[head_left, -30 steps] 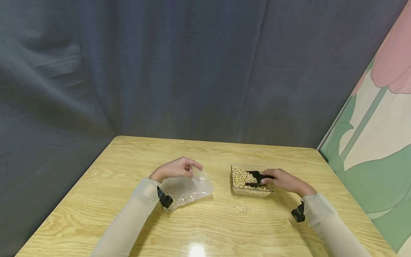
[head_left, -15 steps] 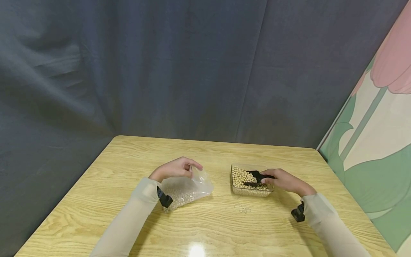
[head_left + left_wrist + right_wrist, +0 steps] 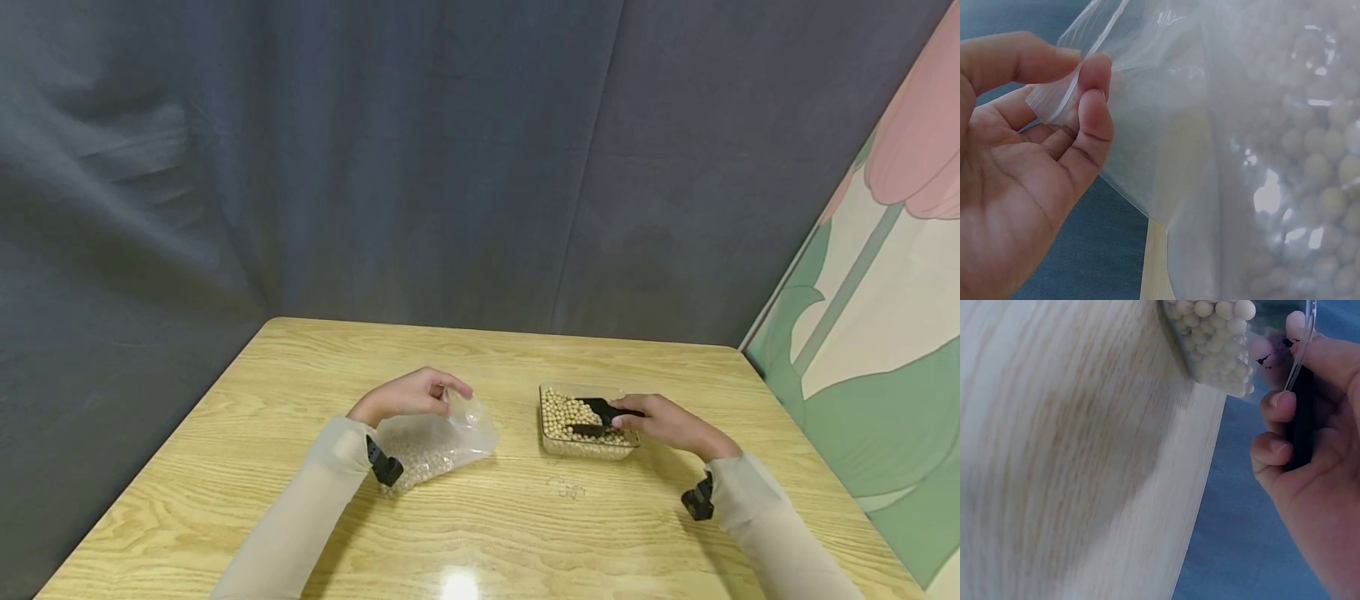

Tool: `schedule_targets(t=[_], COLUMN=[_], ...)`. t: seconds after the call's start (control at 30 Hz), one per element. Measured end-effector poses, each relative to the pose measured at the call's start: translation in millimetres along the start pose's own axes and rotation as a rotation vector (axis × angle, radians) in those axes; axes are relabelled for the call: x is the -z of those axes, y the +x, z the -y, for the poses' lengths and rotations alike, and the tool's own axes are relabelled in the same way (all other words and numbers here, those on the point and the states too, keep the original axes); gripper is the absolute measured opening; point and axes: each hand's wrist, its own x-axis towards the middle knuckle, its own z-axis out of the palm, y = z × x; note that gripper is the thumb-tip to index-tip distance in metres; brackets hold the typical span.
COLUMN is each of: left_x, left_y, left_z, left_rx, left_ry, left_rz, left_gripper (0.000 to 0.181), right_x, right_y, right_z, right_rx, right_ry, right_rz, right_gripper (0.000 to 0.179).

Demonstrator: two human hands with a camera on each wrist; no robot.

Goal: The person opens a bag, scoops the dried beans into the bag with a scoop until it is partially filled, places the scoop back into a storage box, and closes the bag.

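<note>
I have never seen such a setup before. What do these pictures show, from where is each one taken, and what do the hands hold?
There is no machine: a person works with two bare hands. The wide picture comes from a camera worn on the head, looking forward and down. The two close ones come from a camera on each wrist.

On the wooden table lie a clear zip bag with pale balls inside and a clear rectangular container of yellowish balls, perhaps soybeans. The left hand pinches the bag near its zip edge. The right hand grips a black scoop, whose front end is among the balls in the container.
</note>
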Motion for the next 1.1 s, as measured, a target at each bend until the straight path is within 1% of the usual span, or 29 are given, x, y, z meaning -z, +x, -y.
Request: schedule_targets(t=[0.27,0.47,0.77,1.1], left_x=[-0.6,-0.9,2.0,2.5], left_y=[-1.2,-1.9,-2.7,-2.9], left_z=[0.2,-1.8,-1.8,-3.7], left_rx=[0.004,-0.005,-0.008,-0.017], left_ry=[-0.012,-0.021,-0.042,-0.067], left_rz=[0.001,0.001,0.001,0.0], left_gripper=[0.04,0.04,0.04,0.041], right_x=[-0.3,-1.0,-3.7,-3.8], right_y=[-1.6,-3.0,-2.6,-3.9], right_z=[-2.1,-4.6,-12.4,-16.7], right_rx=[0.014,0.02,0.018,0.021], right_ry=[-0.004,0.0,0.041,0.098], right_rz=[-0.021,-0.038,-0.072,-0.072], right_gripper=[0.054,0.054,0.056,0.056])
